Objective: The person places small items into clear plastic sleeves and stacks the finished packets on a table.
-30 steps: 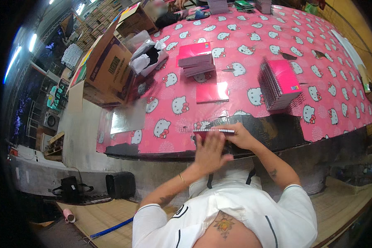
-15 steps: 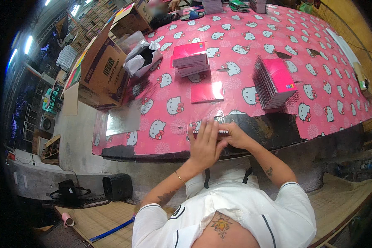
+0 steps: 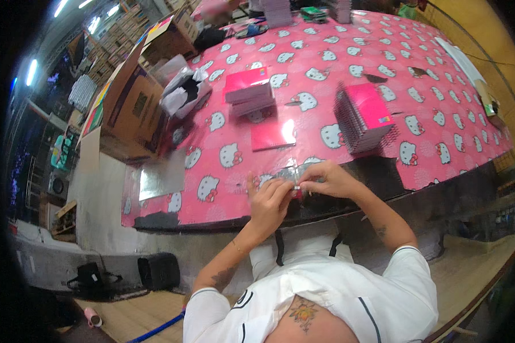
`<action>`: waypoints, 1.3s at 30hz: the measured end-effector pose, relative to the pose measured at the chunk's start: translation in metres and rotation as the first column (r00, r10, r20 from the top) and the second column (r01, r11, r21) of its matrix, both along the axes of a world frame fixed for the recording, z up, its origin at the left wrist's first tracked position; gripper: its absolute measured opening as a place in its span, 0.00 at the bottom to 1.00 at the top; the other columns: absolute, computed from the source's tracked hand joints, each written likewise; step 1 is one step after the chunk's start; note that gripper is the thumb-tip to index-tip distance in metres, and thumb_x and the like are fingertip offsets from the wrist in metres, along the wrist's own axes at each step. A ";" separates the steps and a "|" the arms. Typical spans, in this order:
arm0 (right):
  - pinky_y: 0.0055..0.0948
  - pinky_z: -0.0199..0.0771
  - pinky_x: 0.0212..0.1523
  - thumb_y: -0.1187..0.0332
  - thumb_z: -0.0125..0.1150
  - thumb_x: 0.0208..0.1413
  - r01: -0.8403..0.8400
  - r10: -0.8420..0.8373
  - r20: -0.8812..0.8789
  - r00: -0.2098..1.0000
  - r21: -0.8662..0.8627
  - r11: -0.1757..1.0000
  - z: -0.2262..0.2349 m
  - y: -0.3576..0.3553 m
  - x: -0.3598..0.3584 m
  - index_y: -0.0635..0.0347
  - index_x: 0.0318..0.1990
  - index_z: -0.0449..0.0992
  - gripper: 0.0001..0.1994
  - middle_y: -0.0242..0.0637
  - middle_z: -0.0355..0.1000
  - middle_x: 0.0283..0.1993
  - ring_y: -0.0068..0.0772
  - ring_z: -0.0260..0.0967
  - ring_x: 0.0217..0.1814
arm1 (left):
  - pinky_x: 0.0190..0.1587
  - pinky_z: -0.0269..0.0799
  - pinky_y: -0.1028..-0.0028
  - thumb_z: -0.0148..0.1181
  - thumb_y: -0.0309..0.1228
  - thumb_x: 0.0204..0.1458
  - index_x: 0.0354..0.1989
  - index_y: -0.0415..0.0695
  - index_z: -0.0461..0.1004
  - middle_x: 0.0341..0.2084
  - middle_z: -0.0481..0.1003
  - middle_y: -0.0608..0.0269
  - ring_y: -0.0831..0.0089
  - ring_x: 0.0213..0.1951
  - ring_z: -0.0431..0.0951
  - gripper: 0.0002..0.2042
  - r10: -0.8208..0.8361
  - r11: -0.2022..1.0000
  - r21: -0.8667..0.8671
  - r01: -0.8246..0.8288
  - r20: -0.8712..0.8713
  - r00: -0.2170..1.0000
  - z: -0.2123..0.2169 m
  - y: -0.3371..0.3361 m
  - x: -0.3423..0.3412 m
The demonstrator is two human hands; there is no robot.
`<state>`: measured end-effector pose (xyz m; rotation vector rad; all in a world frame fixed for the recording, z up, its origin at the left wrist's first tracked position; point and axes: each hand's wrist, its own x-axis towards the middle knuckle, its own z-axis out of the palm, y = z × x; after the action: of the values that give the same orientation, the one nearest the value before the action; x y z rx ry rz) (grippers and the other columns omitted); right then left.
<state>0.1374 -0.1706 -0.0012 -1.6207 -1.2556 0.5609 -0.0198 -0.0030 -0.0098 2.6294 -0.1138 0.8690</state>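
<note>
Table point(image 3: 440, 114) under pink patterned cloth carries a cardboard box point(image 3: 126, 103) far left, upright notebook stack point(image 3: 363, 117) right, single flat notebook point(image 3: 273, 135) centre; open cloth between. At the near edge, left hand point(image 3: 269, 200) and right hand point(image 3: 326, 178) both pinch a clear-wrapped notebook point(image 3: 289, 174). Wrapping step likely; next needs steady fingers, little room before the drop.

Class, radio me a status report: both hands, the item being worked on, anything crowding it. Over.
Left hand and right hand both gripping a clear-wrapped flat item at the table edge. Single pink notebook just beyond, apart. Notebook stack further right.
</note>
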 end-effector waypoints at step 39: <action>0.49 0.47 0.72 0.52 0.52 0.61 0.714 -0.494 0.824 0.277 0.167 0.680 0.046 -0.057 0.061 0.65 0.64 0.65 0.30 0.49 0.61 0.68 0.44 0.55 0.73 | 0.49 0.72 0.61 0.63 0.35 0.51 0.42 0.42 0.76 0.42 0.75 0.52 0.54 0.47 0.76 0.13 -0.160 0.973 0.146 0.181 -0.145 0.976 -0.014 0.097 0.107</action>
<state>0.1984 -0.2272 0.0450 -2.5470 -1.0085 -0.7213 0.0869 0.0938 -0.0239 2.7651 -0.3834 0.6502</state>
